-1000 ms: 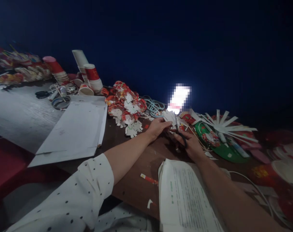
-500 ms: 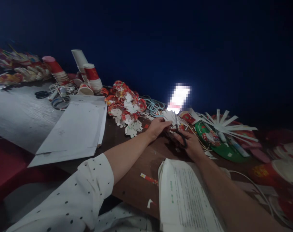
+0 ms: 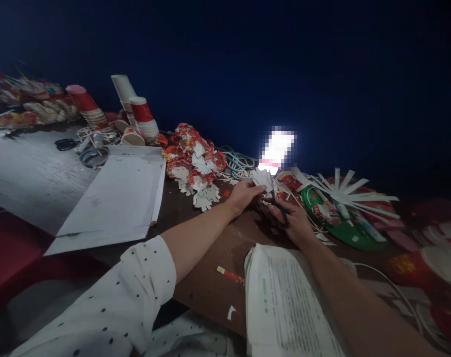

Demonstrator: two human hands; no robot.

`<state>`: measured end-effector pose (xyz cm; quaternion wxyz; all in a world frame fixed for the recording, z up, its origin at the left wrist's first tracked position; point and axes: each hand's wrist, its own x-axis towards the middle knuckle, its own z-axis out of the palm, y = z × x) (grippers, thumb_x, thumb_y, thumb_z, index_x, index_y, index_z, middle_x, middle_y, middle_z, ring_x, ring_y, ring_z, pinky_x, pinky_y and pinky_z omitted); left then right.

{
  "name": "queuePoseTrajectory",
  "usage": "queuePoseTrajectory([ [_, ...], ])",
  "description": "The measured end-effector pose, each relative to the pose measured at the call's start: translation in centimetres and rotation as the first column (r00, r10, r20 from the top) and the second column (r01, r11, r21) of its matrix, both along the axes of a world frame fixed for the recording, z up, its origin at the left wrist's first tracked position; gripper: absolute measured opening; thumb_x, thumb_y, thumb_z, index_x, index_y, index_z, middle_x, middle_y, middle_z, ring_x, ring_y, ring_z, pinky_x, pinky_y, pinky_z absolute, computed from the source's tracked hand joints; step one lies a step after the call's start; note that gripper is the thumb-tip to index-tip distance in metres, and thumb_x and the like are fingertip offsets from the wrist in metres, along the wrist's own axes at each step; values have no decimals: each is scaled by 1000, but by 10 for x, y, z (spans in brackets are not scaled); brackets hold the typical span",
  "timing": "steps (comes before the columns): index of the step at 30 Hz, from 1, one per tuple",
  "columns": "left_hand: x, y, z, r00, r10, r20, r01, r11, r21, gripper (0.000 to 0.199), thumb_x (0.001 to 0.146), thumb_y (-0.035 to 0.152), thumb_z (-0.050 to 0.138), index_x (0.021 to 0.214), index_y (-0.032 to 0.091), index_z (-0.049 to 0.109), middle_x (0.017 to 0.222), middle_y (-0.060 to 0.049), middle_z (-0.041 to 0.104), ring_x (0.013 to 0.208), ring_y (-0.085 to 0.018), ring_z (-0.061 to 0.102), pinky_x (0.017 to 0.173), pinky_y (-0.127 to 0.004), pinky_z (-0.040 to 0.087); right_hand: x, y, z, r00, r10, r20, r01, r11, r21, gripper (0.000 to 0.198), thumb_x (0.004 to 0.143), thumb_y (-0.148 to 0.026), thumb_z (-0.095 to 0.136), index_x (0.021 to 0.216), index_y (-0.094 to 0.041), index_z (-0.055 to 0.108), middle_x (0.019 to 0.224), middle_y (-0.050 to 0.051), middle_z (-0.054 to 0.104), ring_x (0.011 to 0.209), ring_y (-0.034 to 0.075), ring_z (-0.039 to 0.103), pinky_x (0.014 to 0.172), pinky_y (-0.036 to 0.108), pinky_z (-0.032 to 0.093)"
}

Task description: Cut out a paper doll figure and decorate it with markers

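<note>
Over in the head view, the only one there is, the person leans in at the far edge of the brown table, and I'd say the step in hand is trimming a piece of paper. The left hand pinches the white paper with the thumb on top, holding it up just this side of a glowing panel at that far edge. The right hand is wrapped around the handles of the black scissors, whose blades point away from the person and lie right against the paper's right side; I can't make out whether they are parted or pressed together. To my mind the next snip calls for a firm left pinch, thumb kept clear of the blades, and the sheet turned a little so that they meet the uncut part of its rim. Left of the hands, toward the far edge, sits a heap of red and white cut-outs, seemingly work of the same sort. To the right, a green plate carries odds and ends near a spray of white strips, while a printed booklet lies along the near edge, beside a red scrap.
</note>
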<state>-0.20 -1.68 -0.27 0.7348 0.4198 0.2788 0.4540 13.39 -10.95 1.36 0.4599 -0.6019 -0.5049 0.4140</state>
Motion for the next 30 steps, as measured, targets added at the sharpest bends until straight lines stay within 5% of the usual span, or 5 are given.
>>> queuePoseTrajectory([
  [17,-2,-6,7,999,-28,-30,26,998,-56,31,62,33,79,70,11,59,60,0,61,52,-9,56,52,-21,42,4,1,-7,999,38,34,-39,999,34,51,75,-51,70,112,-17,72,62,0,58,53,10,47,46,23,36],
  [30,-1,-4,5,997,80,-19,-80,997,-7,34,60,36,79,76,12,60,60,1,61,51,-10,56,51,-22,43,-1,-1,-3,1000,3,-5,-3,1000,1,54,71,-52,72,111,-16,72,61,-1,58,51,10,47,45,22,36],
])
